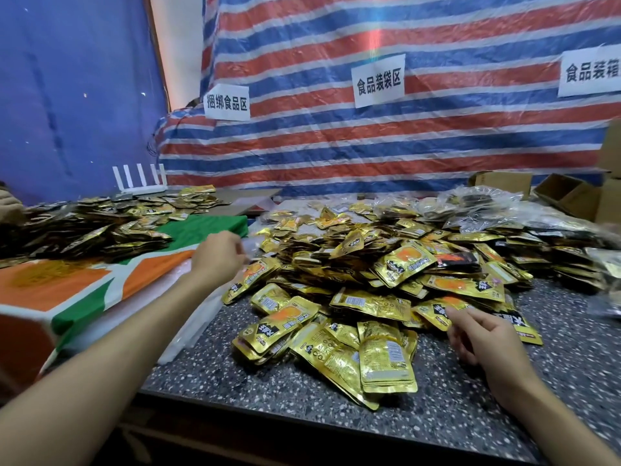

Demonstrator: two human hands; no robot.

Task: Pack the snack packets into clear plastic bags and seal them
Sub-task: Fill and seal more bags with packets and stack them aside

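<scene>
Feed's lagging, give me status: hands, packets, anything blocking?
Left hand curled at clear bag, grip unclear. Right hand open at packet pile edge. Pile loose on table, nothing blocking.

A white router (139, 179) stands far left; cardboard boxes (568, 196) sit far right, below a striped tarp (336, 146).

left paper sign (227, 102) on the striped tarp (336, 142) reading 捆绑食品区, middle paper sign (379, 80) reading 食品装袋区, right paper sign (591, 73) cut off by the frame edge and showing 食品装箱, print on the gold snack packets (403, 264) too blurred to read
</scene>
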